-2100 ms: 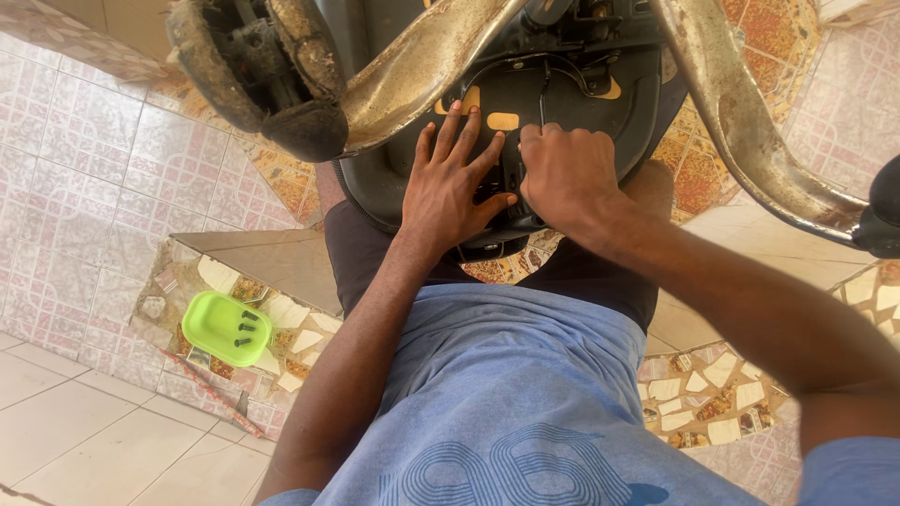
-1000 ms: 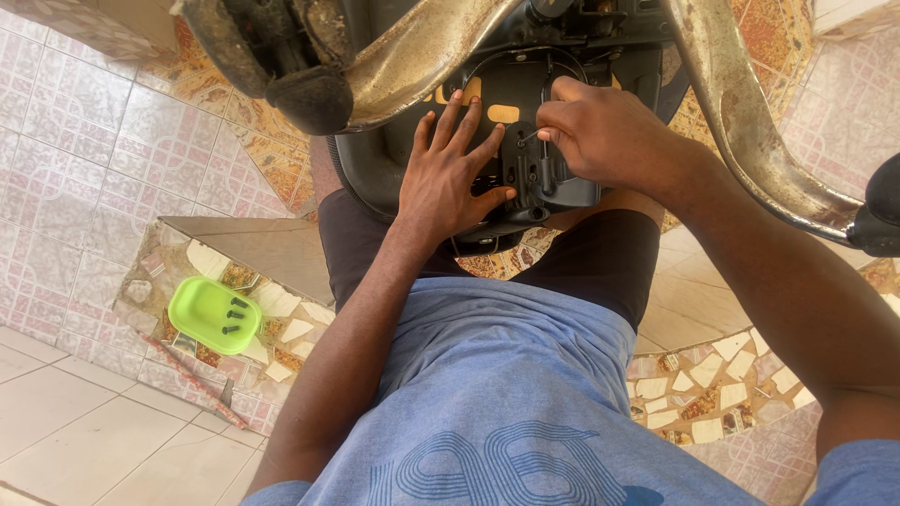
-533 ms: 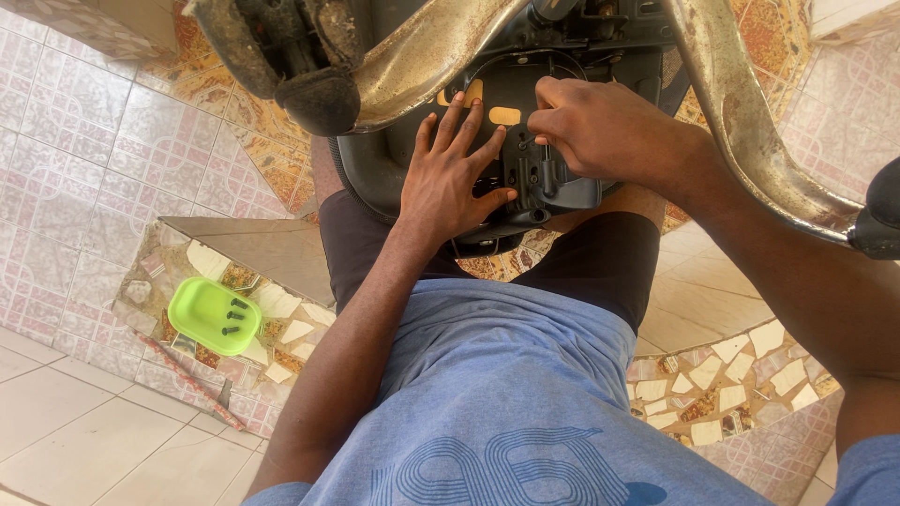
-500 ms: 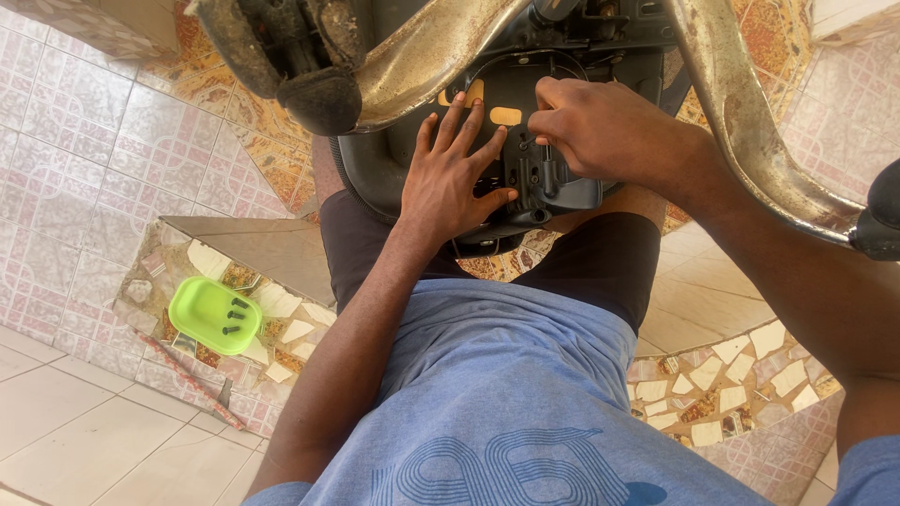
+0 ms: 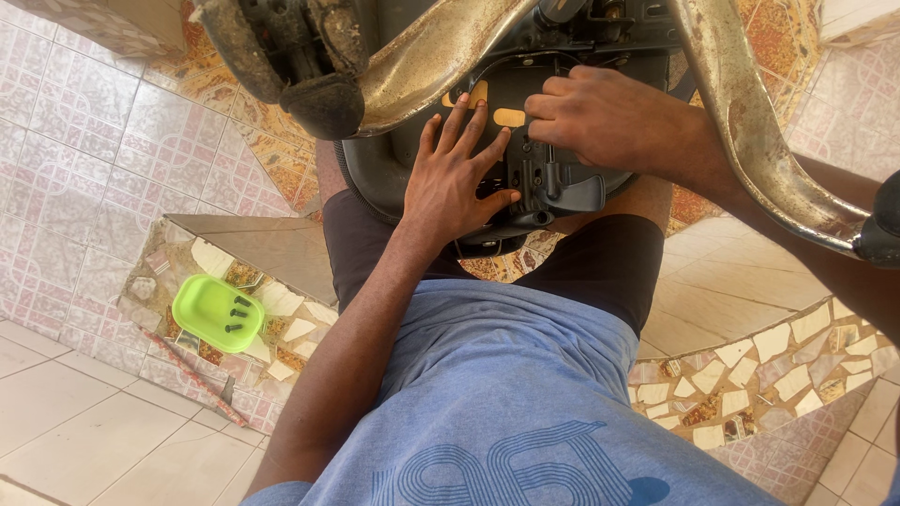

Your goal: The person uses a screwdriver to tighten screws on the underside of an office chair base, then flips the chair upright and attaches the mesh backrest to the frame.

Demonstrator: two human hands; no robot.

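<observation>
An upturned black chair base [image 5: 553, 178] with a plastic mechanism rests on my lap. My left hand [image 5: 455, 178] lies flat on it, fingers spread, pressing beside a small orange patch [image 5: 509, 117]. My right hand [image 5: 600, 117] is curled over the mechanism's upper part, fingertips pinching at something hidden under them. Two worn, rusty metal legs [image 5: 441, 52] of the base slant across the top, one ending in a black cap [image 5: 322, 105]. What the right fingers hold cannot be made out.
A green plastic tray [image 5: 217, 313] with a few small black screws sits on the mosaic ledge at left. A thin red stick [image 5: 192, 375] lies below it. Patterned tile floor surrounds me; another black cap [image 5: 879, 225] shows at the right edge.
My right hand has lifted from beside the left hand to the upper part of the mechanism. The left hand stayed flat in place.
</observation>
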